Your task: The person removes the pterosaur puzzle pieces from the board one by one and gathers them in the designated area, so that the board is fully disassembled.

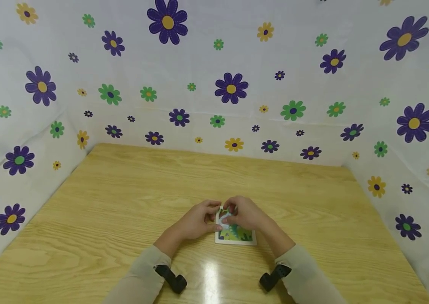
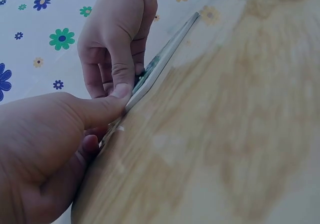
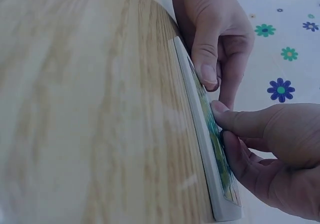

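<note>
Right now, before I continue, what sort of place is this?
Probably a screened-off tabletop recording booth: a wood-grain table, flowered sheeting along its back and both sides, and black wrist cameras on the person's sleeves.

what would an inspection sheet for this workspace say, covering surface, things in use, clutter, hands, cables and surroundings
Surface: wood-grain tabletop, with a bright reflection between the sleeves
Job's things: one pale-rimmed picture board, lying on the tabletop
Clutter: nothing seen
Left grip: holds the board's left edge, thumb on top
Right grip: thumb and finger touch the picture; cannot tell whether they pinch anything
Cables: nothing seen
Surroundings: white cloth with purple, green and yellow flowers; black devices at both wrists
</note>
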Tool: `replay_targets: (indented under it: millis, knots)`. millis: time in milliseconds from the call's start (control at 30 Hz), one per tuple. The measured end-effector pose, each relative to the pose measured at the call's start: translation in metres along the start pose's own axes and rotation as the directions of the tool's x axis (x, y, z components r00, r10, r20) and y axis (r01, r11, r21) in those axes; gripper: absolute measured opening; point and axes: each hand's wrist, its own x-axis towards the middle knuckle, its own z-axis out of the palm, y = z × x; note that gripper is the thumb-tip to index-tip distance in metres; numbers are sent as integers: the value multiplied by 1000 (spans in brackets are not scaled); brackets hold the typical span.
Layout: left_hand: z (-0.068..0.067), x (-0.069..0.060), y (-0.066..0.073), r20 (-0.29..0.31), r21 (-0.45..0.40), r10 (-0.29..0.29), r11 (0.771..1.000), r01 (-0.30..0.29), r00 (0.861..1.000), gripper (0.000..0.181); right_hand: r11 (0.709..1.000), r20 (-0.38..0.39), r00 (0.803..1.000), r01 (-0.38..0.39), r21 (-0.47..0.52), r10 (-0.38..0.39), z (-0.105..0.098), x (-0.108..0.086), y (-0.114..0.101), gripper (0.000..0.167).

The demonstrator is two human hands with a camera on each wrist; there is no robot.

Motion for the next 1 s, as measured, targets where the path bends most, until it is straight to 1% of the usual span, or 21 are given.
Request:
replay_targets:
  millis: [67,167,300,367,533,567,633,700,800,867,1000]
  knots:
    - [0,0,-1,2,-9,-4,1000,4,1000,65,1000,-9,1000,-10,10,10,2,-1,1,29]
    - [-1,0,-3,-14,-19,-10,1000,9,1000,66,1000,-37,999,-7,1,7,4,-1,0,29]
    - [-2,0,-3,-31,-46,-37,998,35,999,67,1000,-63,998,-13,1,13,5,-2,-2,29]
    - [-3,0,-2,-28,-61,-37,998,35,999,67,999,-70,997,-27,22,29,6,-2,-3,29]
    - [-1,0,-2,-5,-71,-11,997,11,1000,68,992,-107,992,-58,114,70,10,-6,0,26]
    - [0,0,-2,-2,-76,-10,997,9,1000,70,989,-112,991,-61,135,76,11,-6,1,26]
    - [1,0,-1,12,-67,-16,998,17,1000,78,987,-119,991,-45,151,64,13,-8,2,29]
    - [2,-1,0,23,-44,-22,999,23,999,89,989,-118,992,-21,146,39,13,-8,1,31]
    - [4,-1,2,41,5,-29,1000,28,999,104,994,-117,993,14,109,-1,13,-9,-1,36]
    - [4,-2,2,45,20,-29,999,28,999,107,996,-119,993,13,93,-2,13,-10,-2,34]
    - [3,-4,1,53,22,-32,999,31,998,107,999,-141,990,2,46,5,14,-9,-5,30]
